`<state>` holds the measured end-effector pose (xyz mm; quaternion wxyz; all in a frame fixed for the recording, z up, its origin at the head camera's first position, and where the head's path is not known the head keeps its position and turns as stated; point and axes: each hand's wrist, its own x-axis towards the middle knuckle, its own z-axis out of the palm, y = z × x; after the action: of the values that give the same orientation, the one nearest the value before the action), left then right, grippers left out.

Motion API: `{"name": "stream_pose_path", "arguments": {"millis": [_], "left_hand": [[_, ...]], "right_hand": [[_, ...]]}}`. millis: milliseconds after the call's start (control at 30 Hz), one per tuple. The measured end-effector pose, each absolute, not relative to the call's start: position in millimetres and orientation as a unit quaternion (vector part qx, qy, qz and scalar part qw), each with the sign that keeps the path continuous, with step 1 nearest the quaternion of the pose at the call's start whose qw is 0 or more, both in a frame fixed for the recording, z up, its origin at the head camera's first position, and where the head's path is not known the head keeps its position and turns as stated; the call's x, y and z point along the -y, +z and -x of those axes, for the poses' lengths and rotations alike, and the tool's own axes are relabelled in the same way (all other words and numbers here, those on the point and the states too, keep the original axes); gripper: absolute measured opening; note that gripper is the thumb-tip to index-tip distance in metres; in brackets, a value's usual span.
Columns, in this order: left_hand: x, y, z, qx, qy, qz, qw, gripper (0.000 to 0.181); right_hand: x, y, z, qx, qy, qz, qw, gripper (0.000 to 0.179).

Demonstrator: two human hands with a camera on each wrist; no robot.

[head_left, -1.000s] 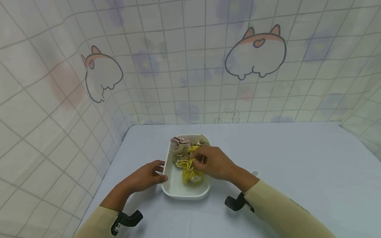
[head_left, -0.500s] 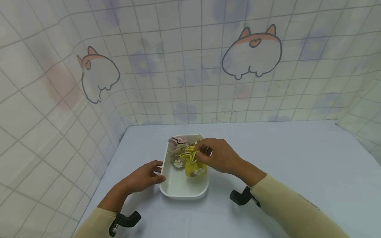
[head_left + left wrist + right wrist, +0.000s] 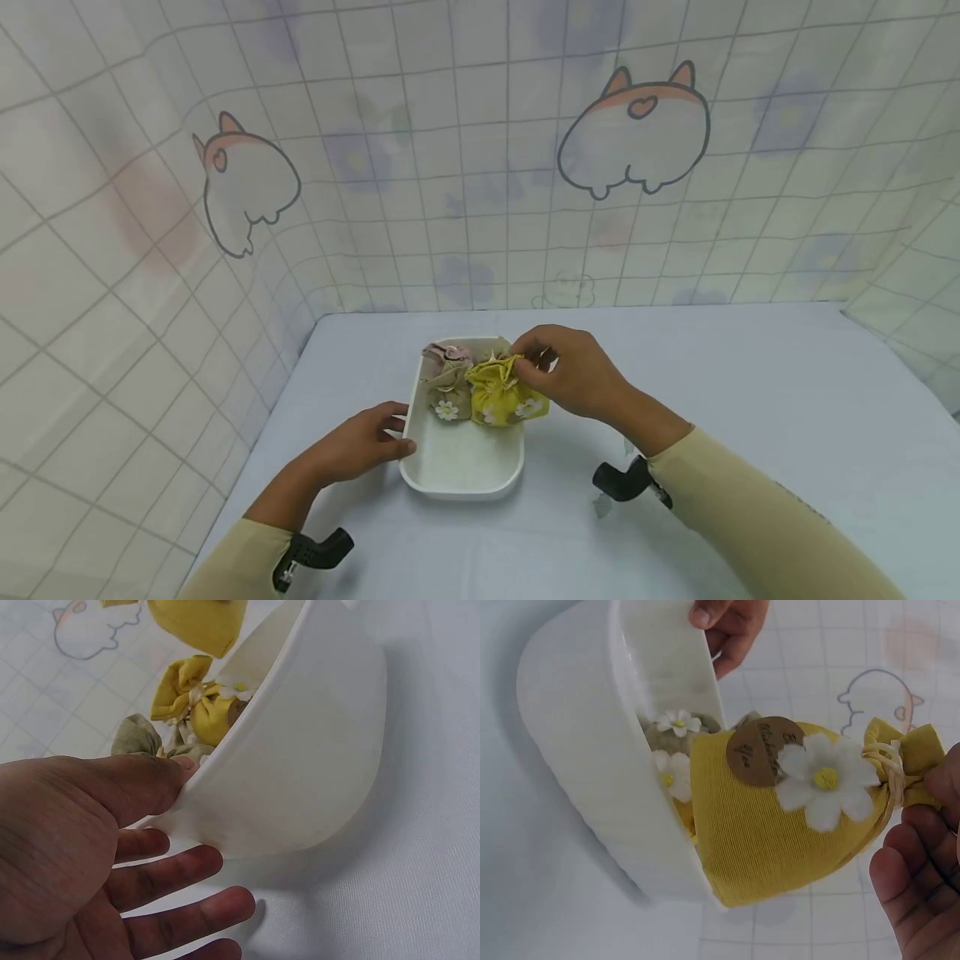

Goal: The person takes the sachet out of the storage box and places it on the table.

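Note:
My right hand (image 3: 573, 367) pinches the gathered neck of a yellow drawstring pouch (image 3: 742, 832). This pouch carries a white fabric daisy and a round brown tag, and hangs tilted over the tray's right rim. My left hand (image 3: 356, 446) holds the left wall of the white tray (image 3: 465, 467), thumb over the rim and fingers outside it. Inside the tray's far half lie a second yellow pouch (image 3: 210, 720), a beige pouch with a daisy (image 3: 447, 402) and a pinkish pouch (image 3: 442, 354). The raised pouch partly hides them in the head view.
The tray stands on a white-covered table (image 3: 712, 400). A curtain with a grid and cartoon animals (image 3: 637, 142) rises behind the table and along its left side. Black wrist mounts (image 3: 322, 550) sit at both sleeve cuffs.
My right hand has lifted the yellow pouch from the tray's near half, moving it away from me and rightward to the right rim. My left hand has stayed at the tray's left wall.

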<state>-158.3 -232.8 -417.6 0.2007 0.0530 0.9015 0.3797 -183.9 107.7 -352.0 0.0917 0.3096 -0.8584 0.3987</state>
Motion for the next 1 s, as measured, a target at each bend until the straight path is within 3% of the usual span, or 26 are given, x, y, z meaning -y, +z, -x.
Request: {"name": "stream_pose_path", "arguments": {"millis": [1000], "left_hand": [[233.1,-418.6,157.6,-0.902,0.379,-0.047,0.204,0.062]], "right_hand": [[-172.9,-354.4,194.3,0.897,0.391,-0.188,0.09,0.011]]}}
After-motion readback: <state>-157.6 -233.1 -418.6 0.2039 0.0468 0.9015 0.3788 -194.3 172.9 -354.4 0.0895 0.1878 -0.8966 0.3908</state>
